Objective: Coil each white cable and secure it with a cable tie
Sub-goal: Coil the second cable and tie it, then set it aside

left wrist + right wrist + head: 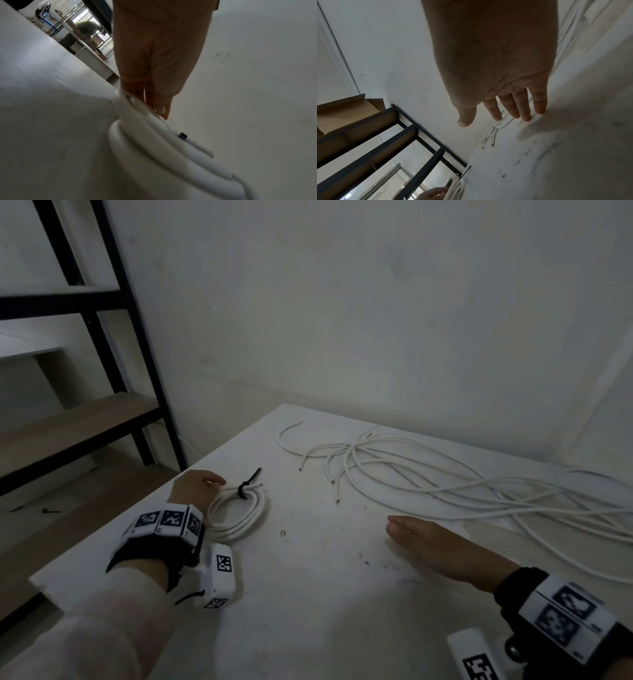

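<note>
A coiled white cable (239, 513) lies on the white table (308, 604) near its left edge, bound at its far side by a black cable tie (245, 489). My left hand (214, 484) rests its straight fingers against the coil's left rim; the left wrist view shows the fingertips (163, 111) touching the coil (154, 138). My right hand (394, 527) hovers flat and empty over the table's middle, fingers (523, 108) straight and pointing toward the loose white cables (428, 477), which sprawl tangled from the far middle to the right.
A black metal rack with wooden shelves (113, 364) stands left of the table, against the white wall (376, 320). The table's left edge (113, 539) runs just under my left wrist. Several cut cable ends (337, 498) lie ahead of my right hand.
</note>
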A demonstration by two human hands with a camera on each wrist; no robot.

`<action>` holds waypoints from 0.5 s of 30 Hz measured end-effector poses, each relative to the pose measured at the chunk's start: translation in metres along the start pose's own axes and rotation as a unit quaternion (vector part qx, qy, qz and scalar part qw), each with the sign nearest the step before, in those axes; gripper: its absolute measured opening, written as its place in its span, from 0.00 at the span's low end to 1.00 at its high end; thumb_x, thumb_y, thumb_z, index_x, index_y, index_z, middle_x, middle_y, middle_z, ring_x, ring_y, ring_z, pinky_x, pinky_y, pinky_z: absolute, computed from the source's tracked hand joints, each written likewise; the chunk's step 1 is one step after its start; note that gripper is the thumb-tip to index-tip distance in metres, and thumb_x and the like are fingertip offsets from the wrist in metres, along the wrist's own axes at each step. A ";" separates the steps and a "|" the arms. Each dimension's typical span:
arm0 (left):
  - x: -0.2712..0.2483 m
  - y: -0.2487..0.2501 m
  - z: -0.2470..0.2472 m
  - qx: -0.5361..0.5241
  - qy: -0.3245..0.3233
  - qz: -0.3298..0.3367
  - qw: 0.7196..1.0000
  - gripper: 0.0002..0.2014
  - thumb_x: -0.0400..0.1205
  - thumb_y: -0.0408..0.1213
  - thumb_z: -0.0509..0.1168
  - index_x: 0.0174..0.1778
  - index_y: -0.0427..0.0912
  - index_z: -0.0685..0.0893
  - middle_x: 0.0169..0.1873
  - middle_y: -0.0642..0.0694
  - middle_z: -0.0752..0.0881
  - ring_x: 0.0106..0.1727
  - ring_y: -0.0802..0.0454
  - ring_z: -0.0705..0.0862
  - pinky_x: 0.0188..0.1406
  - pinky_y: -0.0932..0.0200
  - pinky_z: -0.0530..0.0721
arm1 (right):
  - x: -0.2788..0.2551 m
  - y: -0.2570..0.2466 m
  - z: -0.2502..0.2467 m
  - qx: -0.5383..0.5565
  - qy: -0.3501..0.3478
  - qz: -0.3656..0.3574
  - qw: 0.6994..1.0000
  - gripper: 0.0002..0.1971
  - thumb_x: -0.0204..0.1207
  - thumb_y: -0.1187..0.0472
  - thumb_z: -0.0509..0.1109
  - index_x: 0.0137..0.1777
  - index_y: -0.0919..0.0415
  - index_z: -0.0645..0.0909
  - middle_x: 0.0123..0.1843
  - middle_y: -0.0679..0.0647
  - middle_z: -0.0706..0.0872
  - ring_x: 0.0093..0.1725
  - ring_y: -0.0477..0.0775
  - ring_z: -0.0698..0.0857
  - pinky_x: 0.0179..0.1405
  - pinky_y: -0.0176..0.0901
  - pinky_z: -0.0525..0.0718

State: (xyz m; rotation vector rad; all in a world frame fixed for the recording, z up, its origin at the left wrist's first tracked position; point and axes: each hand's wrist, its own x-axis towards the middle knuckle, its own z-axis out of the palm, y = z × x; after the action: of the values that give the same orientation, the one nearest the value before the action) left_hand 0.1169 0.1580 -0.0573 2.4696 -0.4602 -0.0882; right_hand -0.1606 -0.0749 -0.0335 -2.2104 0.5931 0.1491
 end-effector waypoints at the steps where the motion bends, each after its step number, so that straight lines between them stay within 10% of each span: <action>1: -0.001 0.003 -0.001 0.002 0.008 -0.001 1.000 0.11 0.81 0.28 0.60 0.52 0.34 0.88 0.59 0.37 0.86 0.61 0.41 0.81 0.59 0.59 0.71 | -0.001 0.003 -0.002 -0.003 -0.001 0.004 1.000 0.28 0.79 0.41 0.55 0.77 0.51 0.63 0.78 0.45 0.66 0.76 0.44 0.65 0.71 0.35 0.59; 15: -0.045 0.105 0.034 0.061 -0.091 0.167 0.980 0.13 0.82 0.42 0.62 0.59 0.42 0.84 0.58 0.44 0.85 0.58 0.49 0.80 0.50 0.65 0.68 | -0.011 0.048 -0.031 -0.069 0.069 -0.029 0.995 0.21 0.78 0.50 0.66 0.69 0.54 0.73 0.70 0.50 0.74 0.60 0.46 0.76 0.56 0.33 0.69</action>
State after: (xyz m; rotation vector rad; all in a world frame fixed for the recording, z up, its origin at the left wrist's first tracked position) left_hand 0.0366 0.0757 -0.0253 2.4752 -0.9791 -0.1531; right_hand -0.1954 -0.1205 -0.0430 -2.3837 0.6078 0.0069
